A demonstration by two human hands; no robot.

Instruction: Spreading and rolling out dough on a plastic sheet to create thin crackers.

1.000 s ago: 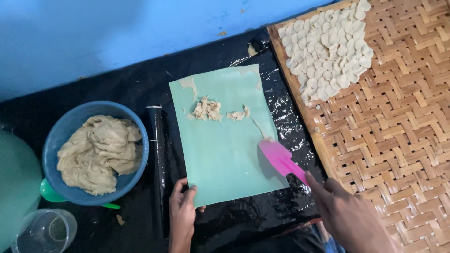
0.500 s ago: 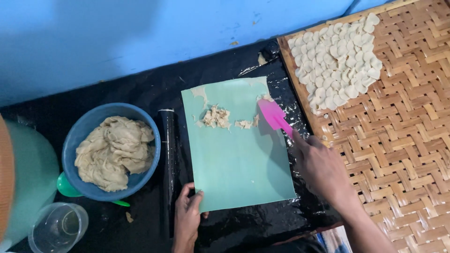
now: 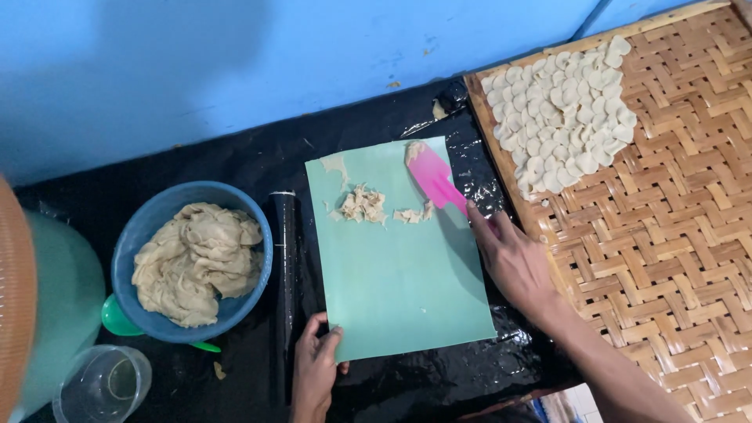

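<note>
The right hand [image 3: 513, 258] grips a pink scraper [image 3: 435, 181], its blade lying flat on the green mat's [image 3: 407, 290] top right corner, just beside the dough scraps [image 3: 364, 205]. The left hand [image 3: 315, 370] pinches the mat's lower left corner, thumb on top — the mat lies on black plastic [image 3: 235, 160]. Left of it stand a black roller [image 3: 283, 274] and a blue bowl [image 3: 137, 231] of dough; right, a woven tray [image 3: 666, 235] holds cut dough rounds [image 3: 564, 117].
</note>
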